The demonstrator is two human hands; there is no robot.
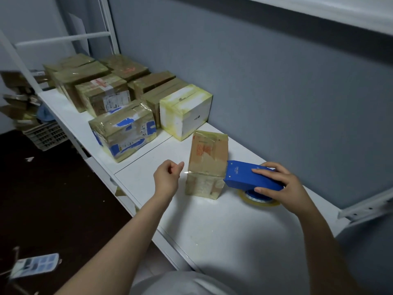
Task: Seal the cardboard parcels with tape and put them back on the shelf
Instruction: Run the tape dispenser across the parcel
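Observation:
A small tape-wrapped cardboard parcel (207,165) stands upright on the white shelf (223,222). My right hand (278,186) grips the blue tape dispenser (248,174), whose front end touches the parcel's right side; its clear tape roll (258,200) shows beneath. A strip of clear tape (203,172) runs across the parcel's front at mid height, and its end pokes out past the left edge. My left hand (168,177) is just left of the parcel with fingers curled and thumb out, and it appears to pinch that tape end.
Several taped parcels (123,133) and a white box (186,111) stand in rows at the far left of the shelf against the grey wall. A white shelf post (108,24) rises behind them. A crate (45,136) and cardboard scraps lie on the dark floor.

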